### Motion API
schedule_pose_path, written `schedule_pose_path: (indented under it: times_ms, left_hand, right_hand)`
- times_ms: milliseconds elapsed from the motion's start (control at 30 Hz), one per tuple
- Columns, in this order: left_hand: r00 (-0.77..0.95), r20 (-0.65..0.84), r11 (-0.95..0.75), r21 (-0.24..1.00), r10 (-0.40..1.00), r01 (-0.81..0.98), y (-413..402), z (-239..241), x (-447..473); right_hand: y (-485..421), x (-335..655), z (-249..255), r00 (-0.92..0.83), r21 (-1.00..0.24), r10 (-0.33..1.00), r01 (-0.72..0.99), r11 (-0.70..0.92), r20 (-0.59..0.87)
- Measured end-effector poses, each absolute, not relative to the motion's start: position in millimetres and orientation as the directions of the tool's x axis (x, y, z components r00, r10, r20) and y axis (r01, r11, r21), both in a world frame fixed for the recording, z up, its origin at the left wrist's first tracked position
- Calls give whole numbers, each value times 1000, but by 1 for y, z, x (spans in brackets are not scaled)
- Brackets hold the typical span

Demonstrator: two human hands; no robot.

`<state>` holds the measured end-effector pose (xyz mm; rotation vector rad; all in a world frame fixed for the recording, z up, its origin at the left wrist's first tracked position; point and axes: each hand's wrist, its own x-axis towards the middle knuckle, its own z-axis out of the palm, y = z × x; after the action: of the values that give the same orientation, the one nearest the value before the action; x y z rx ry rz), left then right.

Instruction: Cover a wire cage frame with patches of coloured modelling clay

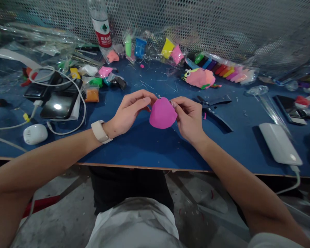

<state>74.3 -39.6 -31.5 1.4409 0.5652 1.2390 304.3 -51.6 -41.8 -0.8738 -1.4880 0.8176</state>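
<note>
A flat, rounded piece of magenta modelling clay (163, 113) is held up just above the blue table, between my two hands. My right hand (190, 115) pinches its upper right edge between thumb and curled fingers. At its upper left edge, my left hand (133, 112) has thumb and fingers closed, the fingertips partly hidden behind the clay. Small shiny bits show by the top edge, too small to name. Beyond my right hand lies a pink clay figure (199, 77) with an eye and green parts. Black-handled scissors (214, 112) rest to the right of that hand.
Bagged clay in several colours (228, 70) lines the mesh panel (155, 17). A water bottle (102, 26) stands at the back left. Phones (60, 103), cables and a white earbud case (35, 134) lie left; a white power bank (280, 143) lies right, near the table's front edge.
</note>
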Motion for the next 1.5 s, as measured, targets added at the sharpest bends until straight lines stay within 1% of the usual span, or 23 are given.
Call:
schedule_pose_path:
  times_ms: [133,333,500,700,867,1033,1200,1267,1333,1367,1433,1500]
  left_hand:
    - [364,325,-233,933,873,-276,-38,-31,74]
    - [403,299,-187,937,865,-295,-38,-32,76]
    - [402,292,-179,938,868,-295,-40,-30,78]
    - [406,229,-97,942,885,-321,-42,-25,79]
    - [343,265,-164,941,901,-296,-41,-28,79]
    - [423,227,-109,952,877,-285,-43,-26,78]
    - [443,193,-91,966,875,-242,-41,-36,79]
    - [392,212,-152,972,895,-180,-38,-43,77]
    - [303,337,-337,940,892,-54,-34,-47,72]
    - [276,432,-458,888,859,34,-31,-48,68]
    - [318,601,-672,711,733,207,-28,-44,61]
    - [434,670,-799,521,601,301,-27,-38,56]
  right_hand:
    - [-47,305,-47,-59,-900,898,-29,436,437]
    - [-49,300,-44,-94,-940,936,-86,330,338]
    - [-51,299,-42,-124,-960,958,-148,239,258]
    - [-57,297,-33,-159,-964,970,-224,145,183]
    - [-58,296,-30,-176,-971,975,-220,95,135]
    - [-55,297,-31,-146,-976,985,-209,60,91]
    - [-51,300,-33,-196,-975,980,-215,-54,-11]
    - [-50,302,-33,-195,-971,980,-221,-93,-50]
    - [-48,304,-32,-191,-964,978,-232,-132,-88]
    - [-48,305,-32,-187,-959,977,-240,-149,-105]
    - [-48,307,-30,-177,-952,975,-250,-175,-133]
    - [-48,308,-27,-167,-949,973,-246,-196,-157]
